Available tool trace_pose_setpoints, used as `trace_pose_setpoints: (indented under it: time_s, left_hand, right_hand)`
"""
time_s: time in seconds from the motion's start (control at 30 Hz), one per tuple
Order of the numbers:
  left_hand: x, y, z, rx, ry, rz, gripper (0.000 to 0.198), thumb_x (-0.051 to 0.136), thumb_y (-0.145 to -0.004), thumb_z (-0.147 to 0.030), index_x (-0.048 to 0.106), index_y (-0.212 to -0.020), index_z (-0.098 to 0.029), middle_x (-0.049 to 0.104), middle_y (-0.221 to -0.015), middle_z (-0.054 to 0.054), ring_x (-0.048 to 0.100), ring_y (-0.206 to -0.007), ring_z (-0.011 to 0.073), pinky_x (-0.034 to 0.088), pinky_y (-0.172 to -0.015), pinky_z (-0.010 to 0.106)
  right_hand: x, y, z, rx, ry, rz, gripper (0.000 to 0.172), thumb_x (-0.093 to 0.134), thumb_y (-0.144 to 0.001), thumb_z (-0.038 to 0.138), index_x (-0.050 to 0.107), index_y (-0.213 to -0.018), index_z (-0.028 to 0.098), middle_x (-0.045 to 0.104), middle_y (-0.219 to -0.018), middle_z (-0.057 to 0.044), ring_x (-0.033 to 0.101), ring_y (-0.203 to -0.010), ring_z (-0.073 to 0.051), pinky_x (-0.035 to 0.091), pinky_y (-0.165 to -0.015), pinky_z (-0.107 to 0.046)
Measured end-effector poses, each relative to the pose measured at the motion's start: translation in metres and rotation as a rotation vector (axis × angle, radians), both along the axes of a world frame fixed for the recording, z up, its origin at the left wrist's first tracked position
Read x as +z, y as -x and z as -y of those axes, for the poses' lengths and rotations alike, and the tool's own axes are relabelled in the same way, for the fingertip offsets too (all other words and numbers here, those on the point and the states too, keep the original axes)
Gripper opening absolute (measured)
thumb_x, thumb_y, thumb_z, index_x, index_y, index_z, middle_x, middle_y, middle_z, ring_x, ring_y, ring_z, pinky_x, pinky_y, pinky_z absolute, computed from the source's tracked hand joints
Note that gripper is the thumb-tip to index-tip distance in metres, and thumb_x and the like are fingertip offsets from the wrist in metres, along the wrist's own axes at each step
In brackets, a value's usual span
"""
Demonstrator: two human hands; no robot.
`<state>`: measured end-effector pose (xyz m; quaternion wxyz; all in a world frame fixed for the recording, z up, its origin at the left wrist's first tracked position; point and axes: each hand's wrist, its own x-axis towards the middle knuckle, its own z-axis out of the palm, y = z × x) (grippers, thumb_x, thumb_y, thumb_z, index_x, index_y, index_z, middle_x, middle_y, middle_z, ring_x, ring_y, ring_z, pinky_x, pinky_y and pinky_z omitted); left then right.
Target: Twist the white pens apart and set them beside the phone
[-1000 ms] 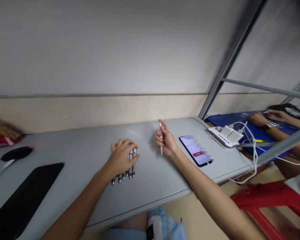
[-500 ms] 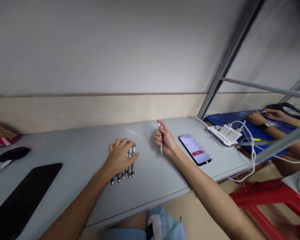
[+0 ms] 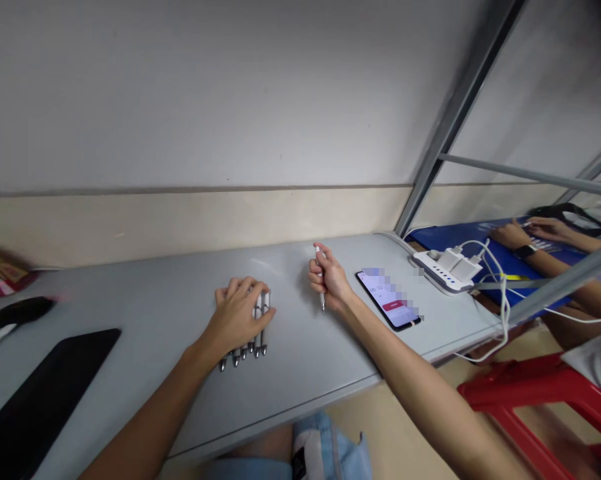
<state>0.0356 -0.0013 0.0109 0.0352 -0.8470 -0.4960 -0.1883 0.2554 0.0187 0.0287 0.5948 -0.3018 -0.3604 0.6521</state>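
Observation:
A row of several white-and-grey pens (image 3: 257, 333) lies side by side on the grey desk, silver tips toward me. My left hand (image 3: 240, 310) is curved over them from above, its fingers at their far ends and its thumb along the right side of the row. It hides the upper parts of most pens. To the right, my right hand (image 3: 333, 277) is closed round a single pen (image 3: 323, 300), held above the desk with its tip pointing down. The thumb is at that pen's upper end.
A lit phone (image 3: 387, 300) lies right of my right hand, with a power strip (image 3: 443, 272) and white cables beyond. At left are a black flat object (image 3: 50, 400), a black mouse-like object (image 3: 20, 312) and a red packet (image 3: 3, 273). Another person's hands (image 3: 510, 237) are far right, above a red stool (image 3: 525, 387).
The view has shifted very slightly. Both my hands keep almost the same pose, the left over the row of pens and the right round its pen.

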Motion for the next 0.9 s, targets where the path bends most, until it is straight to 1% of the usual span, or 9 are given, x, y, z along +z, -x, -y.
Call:
trace_pose_setpoints:
  time_s: [0.13, 0.27, 0.37, 0.47, 0.57, 0.63, 0.73, 0.8, 0.9]
  left_hand:
    - [0.002, -0.002, 0.002, 0.0, -0.008, -0.02, 0.017, 0.055, -0.081, -0.038, 0.055, -0.088, -0.023, 0.06, -0.102, 0.005, 0.047, -0.1, 0.0264, 0.031, -0.081, 0.041]
    - [0.002, -0.002, 0.002, -0.01, -0.008, -0.025, 0.018, 0.056, -0.08, -0.037, 0.052, -0.073, -0.021, 0.059, -0.102, 0.005, 0.046, -0.1, 0.026, 0.031, -0.08, 0.04]
    - [0.003, -0.003, 0.003, -0.043, 0.009, -0.006, 0.02, 0.057, -0.079, -0.036, 0.052, -0.07, -0.02, 0.058, -0.104, 0.004, 0.045, -0.102, 0.0257, 0.032, -0.08, 0.039]
    - [0.004, -0.004, 0.005, -0.06, 0.021, 0.01, 0.018, 0.058, -0.078, -0.035, 0.053, -0.069, -0.02, 0.057, -0.106, 0.005, 0.045, -0.103, 0.0256, 0.032, -0.082, 0.04]
    - [0.005, -0.005, 0.006, -0.077, 0.039, 0.019, 0.019, 0.059, -0.078, -0.033, 0.053, -0.066, -0.019, 0.057, -0.107, 0.005, 0.044, -0.104, 0.0264, 0.032, -0.083, 0.041]
    - [0.005, -0.005, 0.006, -0.081, 0.05, 0.028, 0.02, 0.059, -0.077, -0.033, 0.052, -0.065, -0.019, 0.057, -0.108, 0.005, 0.044, -0.105, 0.0269, 0.032, -0.083, 0.041]
    - [0.005, -0.005, 0.006, -0.079, 0.058, 0.029, 0.021, 0.06, -0.077, -0.034, 0.052, -0.065, -0.019, 0.057, -0.109, 0.006, 0.044, -0.105, 0.0272, 0.032, -0.083, 0.042]
    - [0.004, -0.004, 0.006, -0.077, 0.059, 0.019, 0.021, 0.06, -0.077, -0.034, 0.052, -0.065, -0.019, 0.057, -0.109, 0.006, 0.044, -0.105, 0.0273, 0.032, -0.083, 0.043]
    - [0.003, -0.004, 0.006, -0.078, 0.054, 0.014, 0.022, 0.06, -0.077, -0.035, 0.052, -0.065, -0.019, 0.057, -0.109, 0.005, 0.045, -0.105, 0.0268, 0.032, -0.084, 0.043]
  right_hand:
    - [-0.003, 0.001, 0.0, -0.015, -0.001, 0.171, 0.025, 0.052, -0.086, 0.04, 0.04, -0.105, 0.03, 0.036, -0.062, 0.009, 0.023, -0.042, -0.006, 0.013, -0.039, -0.017]
    - [-0.011, 0.0, -0.003, -0.069, -0.029, 0.478, 0.021, 0.052, -0.083, 0.032, 0.047, -0.101, 0.024, 0.046, -0.066, 0.006, 0.042, -0.05, -0.008, 0.03, -0.044, -0.019]
    - [-0.017, -0.003, -0.004, -0.073, -0.09, 0.79, 0.018, 0.052, -0.081, 0.029, 0.055, -0.097, 0.021, 0.051, -0.067, 0.004, 0.047, -0.055, -0.01, 0.036, -0.051, -0.022]
    - [-0.018, -0.007, -0.004, -0.139, -0.162, 1.173, 0.015, 0.054, -0.081, 0.027, 0.063, -0.087, 0.016, 0.06, -0.071, -0.002, 0.052, -0.063, -0.012, 0.037, -0.059, -0.024]
    - [-0.017, -0.011, -0.002, -0.155, -0.149, 1.454, 0.014, 0.058, -0.077, 0.023, 0.068, -0.083, 0.014, 0.066, -0.079, -0.008, 0.056, -0.071, -0.016, 0.038, -0.065, -0.027]
    - [-0.016, -0.013, -0.001, -0.113, -0.113, 1.524, 0.02, 0.059, -0.077, 0.021, 0.069, -0.092, 0.014, 0.068, -0.085, -0.01, 0.058, -0.073, -0.017, 0.039, -0.066, -0.027]
    - [-0.014, -0.015, 0.001, -0.088, -0.121, 1.563, 0.031, 0.059, -0.077, 0.019, 0.066, -0.107, 0.016, 0.068, -0.091, -0.01, 0.06, -0.077, -0.017, 0.04, -0.067, -0.025]
    - [-0.012, -0.015, 0.002, -0.09, -0.126, 1.614, 0.028, 0.059, -0.077, 0.018, 0.067, -0.105, 0.017, 0.069, -0.091, -0.01, 0.061, -0.079, -0.018, 0.04, -0.068, -0.025]
    - [-0.007, -0.014, 0.005, -0.098, -0.104, 1.713, 0.019, 0.056, -0.079, 0.018, 0.069, -0.092, 0.015, 0.069, -0.09, -0.012, 0.062, -0.079, -0.02, 0.039, -0.067, -0.027]
